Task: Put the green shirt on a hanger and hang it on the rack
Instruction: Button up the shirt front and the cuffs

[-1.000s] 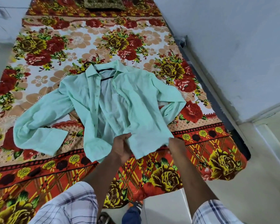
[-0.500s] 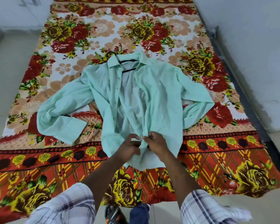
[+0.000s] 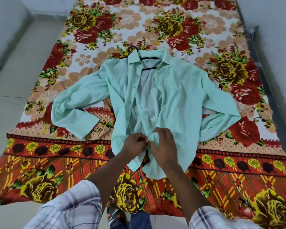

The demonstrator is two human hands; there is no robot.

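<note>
The mint green shirt (image 3: 177, 96) lies face up on the floral blanket (image 3: 106, 30), sleeves spread to both sides, its front open down the middle. A black hanger (image 3: 149, 58) sits inside the collar, its hook (image 3: 132, 47) poking out past the collar. My left hand (image 3: 135, 143) pinches the left front edge near the hem. My right hand (image 3: 163, 144) grips a bunch of the right front edge beside it. The two hands meet at the shirt's lower middle. No rack is in view.
The blanket covers a low bed with its near edge hanging down (image 3: 73, 176). A grey wall (image 3: 274, 22) runs along the right, with a dark bed frame edge (image 3: 261, 76). Pale floor (image 3: 15, 71) lies to the left. My feet (image 3: 116, 217) stand below.
My hands, apart at the shirt's hem a second ago, have come together at its lower middle and now hold both front edges. The view has shifted left and closer.
</note>
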